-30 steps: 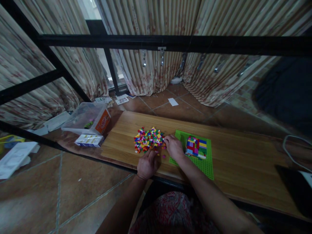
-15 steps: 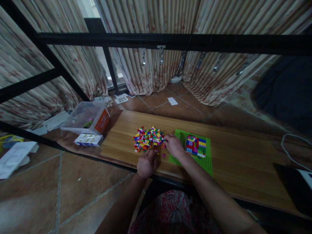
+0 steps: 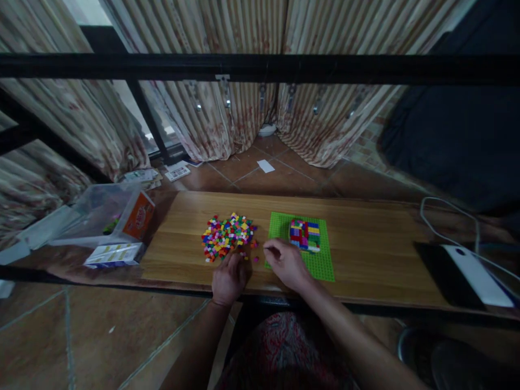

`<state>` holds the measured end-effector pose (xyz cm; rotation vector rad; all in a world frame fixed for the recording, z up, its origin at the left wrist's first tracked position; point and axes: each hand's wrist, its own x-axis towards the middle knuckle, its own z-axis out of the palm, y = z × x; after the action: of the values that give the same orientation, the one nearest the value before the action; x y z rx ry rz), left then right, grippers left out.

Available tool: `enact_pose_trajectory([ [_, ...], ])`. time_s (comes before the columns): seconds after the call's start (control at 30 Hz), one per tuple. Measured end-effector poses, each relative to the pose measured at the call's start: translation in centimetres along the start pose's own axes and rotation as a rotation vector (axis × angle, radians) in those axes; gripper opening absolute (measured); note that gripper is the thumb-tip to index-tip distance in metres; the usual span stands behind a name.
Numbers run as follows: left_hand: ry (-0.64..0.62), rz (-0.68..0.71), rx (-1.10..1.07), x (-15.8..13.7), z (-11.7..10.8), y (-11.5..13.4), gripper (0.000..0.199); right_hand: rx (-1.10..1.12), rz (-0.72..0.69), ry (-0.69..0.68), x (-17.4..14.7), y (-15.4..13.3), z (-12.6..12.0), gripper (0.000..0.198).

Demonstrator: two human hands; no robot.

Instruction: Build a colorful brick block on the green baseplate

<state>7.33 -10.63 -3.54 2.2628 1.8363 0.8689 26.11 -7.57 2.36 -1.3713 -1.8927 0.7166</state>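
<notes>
2 hands held apart here: left hand (image 3: pixel 228 279) curled at the brick pile's (image 3: pixel 225 235) near edge, right hand (image 3: pixel 286 264) over the green baseplate's (image 3: pixel 325 265) left side. Whether anything's pinched can't be told (way too tiny). The block build (image 3: pixel 304 234) on the baseplate could be bumped by a careless wrist; 1 loose pink brick (image 3: pixel 255 259) could get swept away.

I see loose bricks (image 3: pixel 227 235) in red, yellow, green, blue, pink, orange and white. The baseplate (image 3: pixel 280 225) is bright green; the block (image 3: pixel 304 234) is patched red, blue, purple, yellow and green. The tabletop (image 3: pixel 374 249) is brown with streaky woodgrain, the curtains (image 3: pixel 219 32) beige-striped with reddish blotches, the label (image 3: pixel 139 215) orange, the clothing (image 3: pixel 284 341) swirled red and grey.
</notes>
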Motion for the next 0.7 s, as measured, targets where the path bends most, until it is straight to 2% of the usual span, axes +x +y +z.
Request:
enact_pose_trajectory([
  [0.1, 0.006, 0.003, -0.002, 0.2, 0.0, 0.0, 0.014, 0.068, 0.082, 0.073, -3.1, 1.3, -2.2, 0.018],
  [0.2, 0.027, 0.022, -0.008, 0.3, 0.0, -0.1, 0.015, 0.121, 0.197, 0.219, -5.3, 3.8, -4.4, 0.02],
  [0.3, 0.048, 0.046, -0.005, 0.4, 0.1, -0.2, 0.016, 0.2, 0.331, 0.393, -6.0, 6.3, -5.8, 0.027],
  [0.4, 0.063, 0.056, 0.003, 0.5, 0.1, -0.2, 0.016, 0.28, 0.391, 0.514, -5.5, 7.9, -6.3, 0.028],
  [0.5, 0.071, 0.061, 0.012, 0.6, 0.0, -0.1, 0.016, 0.328, 0.391, 0.554, -4.8, 8.6, -6.3, 0.026],
  [0.7, 0.09, 0.077, 0.028, 0.5, 0.1, -0.2, 0.015, 0.376, 0.412, 0.552, -4.3, 8.9, -6.4, 0.024],
])
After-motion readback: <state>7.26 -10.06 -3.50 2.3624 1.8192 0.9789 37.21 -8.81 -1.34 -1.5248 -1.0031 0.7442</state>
